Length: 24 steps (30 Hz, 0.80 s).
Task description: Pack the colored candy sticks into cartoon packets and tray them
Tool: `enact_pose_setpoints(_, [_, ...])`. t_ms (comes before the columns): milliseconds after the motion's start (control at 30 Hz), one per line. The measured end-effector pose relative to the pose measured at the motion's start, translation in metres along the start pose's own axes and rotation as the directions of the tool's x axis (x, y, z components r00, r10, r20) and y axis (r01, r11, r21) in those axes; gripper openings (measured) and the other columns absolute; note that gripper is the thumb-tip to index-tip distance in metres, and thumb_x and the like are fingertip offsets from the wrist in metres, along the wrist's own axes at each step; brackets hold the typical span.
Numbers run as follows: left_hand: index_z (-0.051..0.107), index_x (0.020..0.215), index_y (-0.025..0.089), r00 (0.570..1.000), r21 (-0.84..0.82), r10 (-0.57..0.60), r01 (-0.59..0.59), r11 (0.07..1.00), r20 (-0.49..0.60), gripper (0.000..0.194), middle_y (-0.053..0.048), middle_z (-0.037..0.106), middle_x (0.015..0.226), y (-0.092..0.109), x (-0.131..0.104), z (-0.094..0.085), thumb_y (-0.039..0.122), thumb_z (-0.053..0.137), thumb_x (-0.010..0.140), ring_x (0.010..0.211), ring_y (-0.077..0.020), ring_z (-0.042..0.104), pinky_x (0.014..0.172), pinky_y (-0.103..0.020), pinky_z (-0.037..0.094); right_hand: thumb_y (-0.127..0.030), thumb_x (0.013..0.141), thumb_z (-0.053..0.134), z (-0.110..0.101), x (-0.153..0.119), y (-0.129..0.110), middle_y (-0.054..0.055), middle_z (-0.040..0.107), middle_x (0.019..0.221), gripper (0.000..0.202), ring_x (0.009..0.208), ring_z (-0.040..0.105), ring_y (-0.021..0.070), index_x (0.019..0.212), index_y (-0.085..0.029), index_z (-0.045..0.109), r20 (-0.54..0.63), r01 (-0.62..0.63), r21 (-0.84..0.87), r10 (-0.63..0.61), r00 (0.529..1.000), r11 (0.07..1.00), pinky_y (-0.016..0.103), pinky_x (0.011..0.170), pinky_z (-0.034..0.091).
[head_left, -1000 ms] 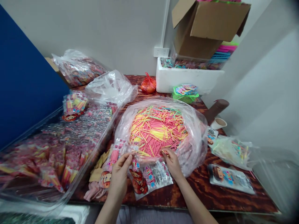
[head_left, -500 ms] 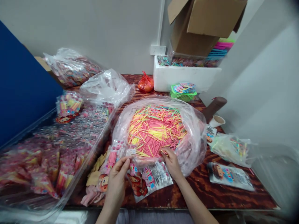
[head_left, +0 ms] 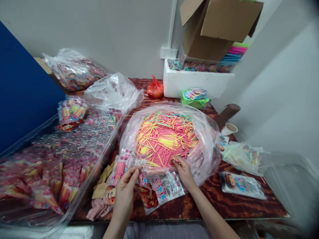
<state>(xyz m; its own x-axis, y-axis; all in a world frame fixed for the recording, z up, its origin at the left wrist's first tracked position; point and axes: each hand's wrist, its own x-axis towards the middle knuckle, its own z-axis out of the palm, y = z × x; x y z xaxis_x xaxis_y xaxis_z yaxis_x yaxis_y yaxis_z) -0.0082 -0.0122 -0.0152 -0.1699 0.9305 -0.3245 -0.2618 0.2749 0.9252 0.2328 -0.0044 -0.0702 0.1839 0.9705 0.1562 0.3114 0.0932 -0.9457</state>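
In the middle of the head view is a large clear plastic bag (head_left: 208, 166), open at the top, full of thin pink and yellow sticks (head_left: 164, 139). My right hand (head_left: 185, 172) is closed at its near edge, pinching a small bunch of sticks whose ends (head_left: 176, 161) show between the fingertips. Left of it, my left hand (head_left: 126, 191) is closed, thumb against fingers, at the edge of a clear printed packet (head_left: 121, 167) with pink sticks inside; the grip itself is partly hidden. Between my hands lie flat printed packets (head_left: 159, 192) with a cartoon figure.
On the left, a clear tub (head_left: 99, 159) holds many filled packets (head_left: 50, 176). Gloves (head_left: 99, 196) lie by its right wall. Behind stand a red bag (head_left: 155, 89), a green basket (head_left: 195, 101) and a white foam box (head_left: 199, 79). A paper cup (head_left: 229, 128) and a packet stack (head_left: 241, 186) are right.
The view has shifted slightly, moving the things at the right a little leftward. Both hands keep nearly the same place and grip.
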Motion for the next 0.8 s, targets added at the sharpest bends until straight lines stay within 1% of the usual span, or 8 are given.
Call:
enact_pose_setpoints(167, [0.074, 0.09, 0.019, 0.999, 0.011, 0.014, -0.015, 1.0, 0.042, 0.037, -0.004, 0.074, 0.09, 0.007, 0.004, -0.004, 0.046, 0.08, 0.065, 0.085, -0.0179, 0.064, 0.076, -0.024, 0.05, -0.039, 0.091, 0.052, -0.002, 0.001, -0.012, 0.005, 0.069, 0.086, 0.024, 0.085, 0.065, 0.0222, 0.087, -0.021, 0.068, -0.001, -0.044, 0.05, 0.044, 0.999, 0.998, 0.034, 0.079, 0.049])
enact_pose_setpoints(233, [0.075, 0.088, 0.019, 0.998, 0.033, 0.05, -0.051, 0.998, 0.04, 0.036, -0.004, 0.074, 0.091, 0.013, 0.006, -0.005, 0.047, 0.08, 0.065, 0.089, -0.0182, 0.064, 0.079, -0.024, 0.049, -0.039, 0.091, 0.052, -0.004, 0.002, -0.014, 0.005, 0.069, 0.086, 0.024, 0.085, 0.066, 0.0221, 0.087, -0.021, 0.067, 0.014, -0.059, 0.073, 0.058, 0.998, 0.996, 0.034, 0.079, 0.049])
enact_pose_setpoints(333, [0.076, 0.086, 0.02, 0.996, 0.055, 0.091, -0.092, 0.994, 0.019, 0.036, -0.004, 0.074, 0.09, 0.019, 0.01, -0.007, 0.048, 0.08, 0.063, 0.092, -0.0192, 0.064, 0.083, -0.025, 0.048, -0.04, 0.09, 0.052, -0.015, 0.009, -0.012, 0.004, 0.067, 0.083, 0.023, 0.079, 0.065, 0.0214, 0.091, -0.02, 0.064, 0.018, -0.075, 0.065, 0.074, 0.997, 0.995, 0.032, 0.072, 0.051])
enact_pose_setpoints(400, [0.076, 0.086, 0.019, 0.996, 0.051, 0.093, -0.094, 0.994, 0.014, 0.038, -0.004, 0.074, 0.09, 0.02, 0.011, -0.007, 0.049, 0.081, 0.062, 0.092, -0.0204, 0.064, 0.084, -0.026, 0.049, -0.04, 0.09, 0.049, -0.028, 0.018, -0.009, 0.003, 0.064, 0.076, 0.023, 0.069, 0.062, 0.02, 0.092, -0.02, 0.061, -0.044, -0.072, -0.023, 0.071, 0.997, 0.997, 0.03, 0.063, 0.049])
enact_pose_setpoints(467, [0.076, 0.086, 0.019, 0.996, 0.053, 0.09, -0.091, 0.994, 0.017, 0.039, -0.004, 0.074, 0.089, 0.019, 0.012, -0.008, 0.049, 0.08, 0.062, 0.091, -0.0209, 0.064, 0.083, -0.027, 0.049, -0.039, 0.092, 0.043, -0.041, 0.029, -0.005, 0.001, 0.06, 0.071, 0.023, 0.062, 0.058, 0.0185, 0.088, -0.021, 0.057, -0.116, -0.064, -0.154, 0.046, 0.992, 0.986, 0.029, 0.057, 0.047])
enact_pose_setpoints(567, [0.075, 0.088, 0.019, 0.996, 0.07, 0.08, -0.083, 0.994, 0.037, 0.038, -0.004, 0.074, 0.09, 0.014, 0.013, -0.009, 0.049, 0.079, 0.064, 0.09, -0.0197, 0.064, 0.082, -0.025, 0.048, -0.037, 0.089, 0.045, -0.05, 0.043, -0.003, 0.001, 0.059, 0.072, 0.02, 0.066, 0.056, 0.0196, 0.079, -0.022, 0.053, -0.132, -0.047, -0.274, 0.011, 0.991, 0.961, 0.031, 0.062, 0.045])
enact_pose_setpoints(700, [0.074, 0.09, 0.02, 0.996, 0.082, 0.04, -0.046, 0.996, 0.078, 0.036, -0.002, 0.073, 0.095, 0.011, 0.012, -0.007, 0.048, 0.077, 0.068, 0.092, -0.0179, 0.063, 0.082, -0.023, 0.048, -0.033, 0.085, 0.046, -0.042, 0.053, -0.005, 0.003, 0.06, 0.076, 0.016, 0.074, 0.056, 0.0217, 0.075, -0.022, 0.051, -0.076, -0.022, -0.374, -0.007, 0.997, 0.927, 0.033, 0.071, 0.043])
enact_pose_setpoints(800, [0.073, 0.09, 0.019, 0.996, 0.082, 0.037, -0.043, 0.996, 0.08, 0.037, -0.003, 0.073, 0.094, 0.013, 0.011, -0.006, 0.048, 0.077, 0.067, 0.094, -0.0187, 0.063, 0.084, -0.024, 0.047, -0.029, 0.086, 0.042, -0.029, 0.055, -0.004, 0.003, 0.06, 0.076, 0.016, 0.072, 0.056, 0.0209, 0.073, -0.023, 0.047, -0.043, -0.028, -0.435, 0.01, 0.999, 0.9, 0.031, 0.069, 0.041])
